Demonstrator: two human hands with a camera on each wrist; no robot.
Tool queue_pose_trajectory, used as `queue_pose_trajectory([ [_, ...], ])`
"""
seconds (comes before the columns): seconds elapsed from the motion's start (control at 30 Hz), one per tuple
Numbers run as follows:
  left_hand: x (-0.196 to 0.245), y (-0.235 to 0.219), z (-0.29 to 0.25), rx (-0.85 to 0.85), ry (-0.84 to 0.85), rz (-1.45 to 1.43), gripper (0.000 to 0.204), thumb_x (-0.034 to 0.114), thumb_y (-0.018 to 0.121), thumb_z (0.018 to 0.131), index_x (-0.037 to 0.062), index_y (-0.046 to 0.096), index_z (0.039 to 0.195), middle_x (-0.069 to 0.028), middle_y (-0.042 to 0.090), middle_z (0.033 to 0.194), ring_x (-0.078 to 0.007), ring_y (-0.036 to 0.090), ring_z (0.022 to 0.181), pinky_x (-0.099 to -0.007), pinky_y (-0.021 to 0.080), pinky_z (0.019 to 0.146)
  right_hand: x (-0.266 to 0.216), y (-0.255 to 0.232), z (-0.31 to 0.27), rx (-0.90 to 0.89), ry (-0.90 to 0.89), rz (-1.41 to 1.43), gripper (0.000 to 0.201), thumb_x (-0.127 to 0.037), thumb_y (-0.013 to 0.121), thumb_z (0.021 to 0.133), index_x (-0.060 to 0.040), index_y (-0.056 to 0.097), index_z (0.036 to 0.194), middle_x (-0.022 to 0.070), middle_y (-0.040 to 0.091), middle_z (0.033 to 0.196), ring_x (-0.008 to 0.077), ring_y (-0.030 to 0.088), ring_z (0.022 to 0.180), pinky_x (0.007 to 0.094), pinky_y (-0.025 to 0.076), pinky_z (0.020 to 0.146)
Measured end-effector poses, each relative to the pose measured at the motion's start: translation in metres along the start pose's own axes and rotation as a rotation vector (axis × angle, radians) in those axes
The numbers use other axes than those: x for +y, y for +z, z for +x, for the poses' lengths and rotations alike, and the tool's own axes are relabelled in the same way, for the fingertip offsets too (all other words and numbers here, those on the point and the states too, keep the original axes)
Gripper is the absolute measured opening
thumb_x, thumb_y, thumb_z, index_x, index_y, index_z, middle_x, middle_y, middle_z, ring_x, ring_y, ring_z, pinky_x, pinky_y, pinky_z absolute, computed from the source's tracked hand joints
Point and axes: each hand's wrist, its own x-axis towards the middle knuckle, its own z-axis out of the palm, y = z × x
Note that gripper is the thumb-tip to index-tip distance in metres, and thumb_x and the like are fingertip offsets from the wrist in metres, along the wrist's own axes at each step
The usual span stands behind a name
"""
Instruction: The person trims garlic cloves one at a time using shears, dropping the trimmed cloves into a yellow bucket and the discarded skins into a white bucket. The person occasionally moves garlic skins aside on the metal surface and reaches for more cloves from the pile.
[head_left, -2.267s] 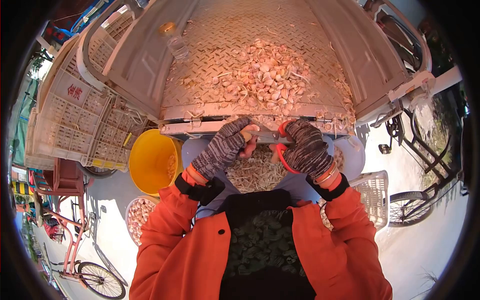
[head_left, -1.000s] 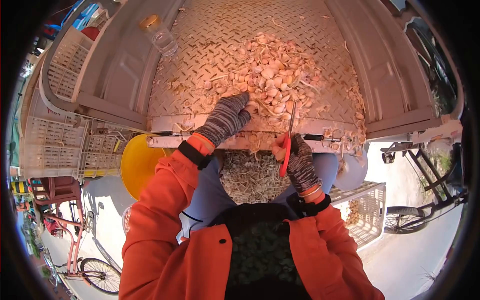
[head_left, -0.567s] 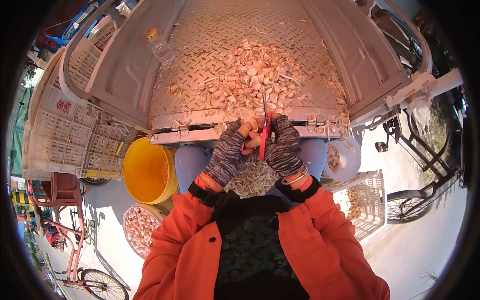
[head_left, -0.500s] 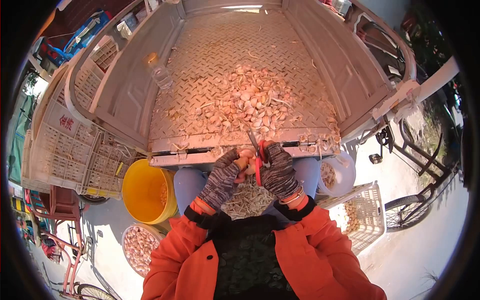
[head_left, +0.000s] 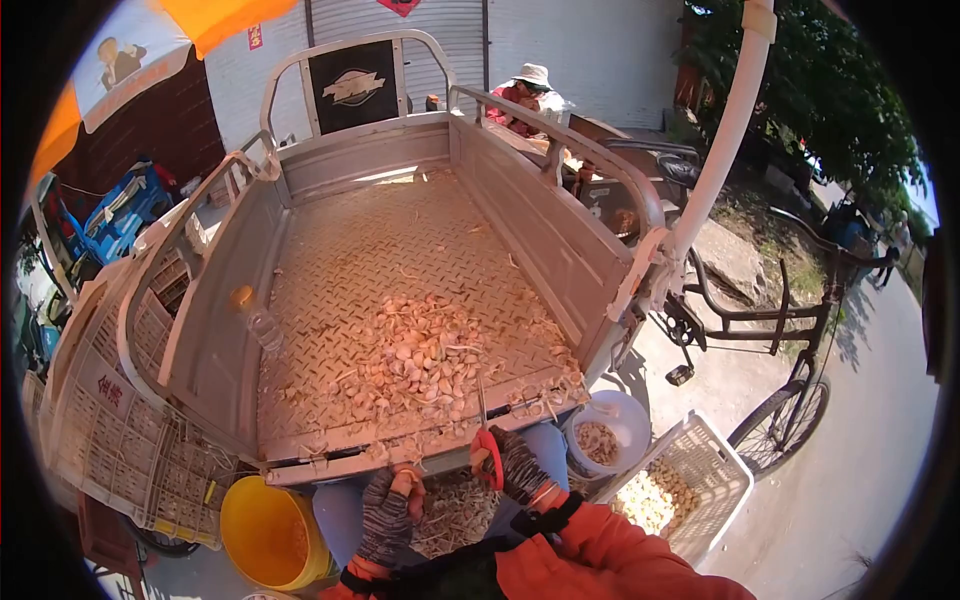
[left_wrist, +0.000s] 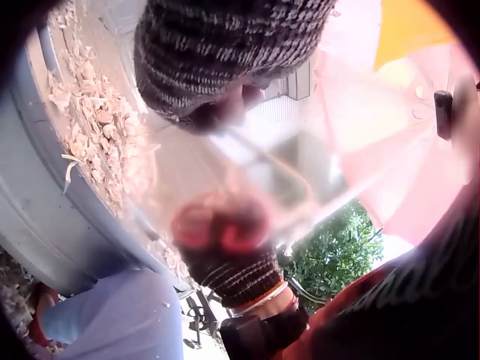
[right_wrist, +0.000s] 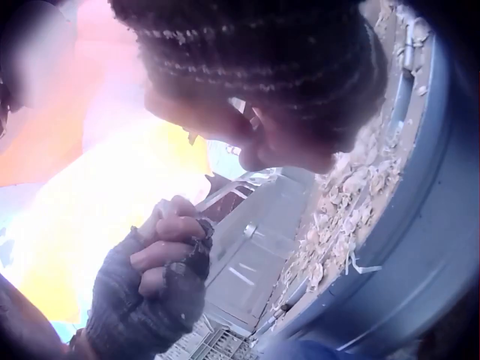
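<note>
In the head view, a big pile of pinkish-white garlic cloves [head_left: 425, 350] sits on the bumpy metal truck bed [head_left: 350, 240], left of the middle. Below it, the right hand [head_left: 520, 468], in a striped dark knit glove, grips the red-handled metal scissors [head_left: 486, 462], blades pointing up. The left hand [head_left: 385, 515] is just beside, with curled fingers; nobody can tell if they pinch a clove. To cut well, the person should probably hold one clove at a time, put just its tip between the blades, and keep fingertips away. A see-through jar with an orange lid [head_left: 264, 328] stands at the left. Lower left, a pale plastic crate [head_left: 95, 430] has red marks like Chinese letters, too small to read surely. A black panel [head_left: 355, 85] at the top has a pale badge, also too small to read.

In the left wrist view, the red handles are blurry around the right hand's fingers, and slanted letters on a dark shirt [left_wrist: 397, 304] cannot be read.

In the right wrist view, the left hand's fingers bend in at the lower left.
</note>
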Motion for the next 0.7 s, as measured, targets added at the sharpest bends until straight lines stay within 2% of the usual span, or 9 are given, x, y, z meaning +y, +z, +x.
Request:
queue_pose_trajectory([
  [0.03,0.003,-0.007,0.005,-0.005,-0.085,-0.157,0.022,0.027,0.055,0.092,0.0062,0.058,0.098,-0.003,0.057,0.072,-0.0068,0.042,0.047,-0.0207,0.031,0.039,0.009,-0.005,0.0,0.039,-0.025,0.368,0.016,-0.02,0.057,0.088,-0.0036,0.057,0.087,0.0043,0.058,0.069,0.011,0.055,0.063,0.0238,0.045,0.057],
  [0.07,0.007,-0.011,0.012,0.033,-0.174,-0.221,0.022,0.028,0.056,0.092,0.0068,0.057,0.098,-0.0026,0.057,0.076,-0.0061,0.042,0.047,-0.0192,0.03,0.039,0.005,-0.01,-0.01,-0.035,-0.247,-0.085,0.021,-0.022,0.063,0.085,-0.0022,0.058,0.088,0.0036,0.059,0.071,0.011,0.056,0.066,0.0234,0.046,0.062],
  [0.17,0.017,-0.001,0.016,0.015,-0.091,-0.256,0.029,0.029,0.054,0.093,0.0052,0.054,0.11,-0.0019,0.056,0.088,-0.0045,0.039,0.055,-0.0175,0.029,0.042,0.024,-0.02,-0.023,-0.072,-0.241,-0.71,0.027,-0.008,0.078,0.071,-0.0004,0.059,0.089,0.004,0.062,0.079,0.01,0.057,0.072,0.0269,0.049,0.067],
  [0.23,0.017,-0.001,0.017,0.033,-0.107,-0.247,0.03,0.029,0.052,0.094,0.0052,0.053,0.112,-0.0031,0.057,0.088,-0.0045,0.038,0.055,-0.0177,0.029,0.044,0.027,-0.016,-0.022,0.002,-0.132,-0.432,0.035,-0.007,0.079,0.07,-0.0006,0.058,0.096,0.0058,0.061,0.087,0.0133,0.059,0.079,0.0273,0.05,0.072],
  [0.33,0.014,-0.005,0.016,0.032,-0.123,-0.215,0.029,0.03,0.05,0.095,0.0061,0.053,0.111,-0.0026,0.055,0.086,-0.0047,0.038,0.055,-0.0178,0.029,0.044,0.008,-0.005,-0.018,-0.001,-0.328,-0.599,0.037,-0.007,0.079,0.069,0.0002,0.057,0.098,0.0064,0.061,0.088,0.0154,0.06,0.082,0.0275,0.051,0.073],
  [0.4,0.011,-0.02,0.018,0.028,-0.08,-0.238,0.027,0.029,0.05,0.095,0.0065,0.053,0.109,-0.002,0.054,0.084,-0.0047,0.038,0.055,-0.0179,0.029,0.044,-0.002,0.008,-0.012,-0.051,-0.683,-1.018,0.033,-0.01,0.08,0.07,-0.0002,0.057,0.092,0.0045,0.061,0.081,0.0115,0.058,0.073,0.0255,0.05,0.066],
  [0.5,0.021,-0.048,0.011,0.075,0.002,-0.26,0.022,0.029,0.05,0.094,0.0079,0.053,0.1,0.0001,0.049,0.078,-0.0045,0.038,0.054,-0.0179,0.028,0.044,0.017,0.022,0.001,0.011,-0.439,-0.552,0.035,-0.015,0.08,0.07,0.0007,0.057,0.092,0.0079,0.06,0.079,0.0156,0.059,0.07,0.027,0.049,0.063],
  [0.6,0.029,-0.125,-0.002,0.432,0.179,-0.069,0.021,0.029,0.052,0.093,0.0086,0.052,0.095,0.0023,0.047,0.075,-0.0047,0.037,0.052,-0.018,0.028,0.043,0.042,0.004,0.018,-0.029,-0.392,-0.752,0.039,-0.014,0.08,0.069,0.0006,0.057,0.097,0.0071,0.06,0.084,0.0157,0.059,0.077,0.0278,0.05,0.068],
  [0.7,0.012,-0.272,-0.032,0.908,0.214,0.354,0.021,0.025,0.052,0.092,0.0067,0.055,0.103,-0.0028,0.057,0.08,-0.0094,0.053,0.059,-0.0226,0.041,0.05,0.045,0.001,0.022,-0.052,-0.247,-0.76,0.037,-0.009,0.079,0.07,-0.0004,0.056,0.099,0.0053,0.062,0.09,0.0137,0.06,0.084,0.0269,0.05,0.076],
])
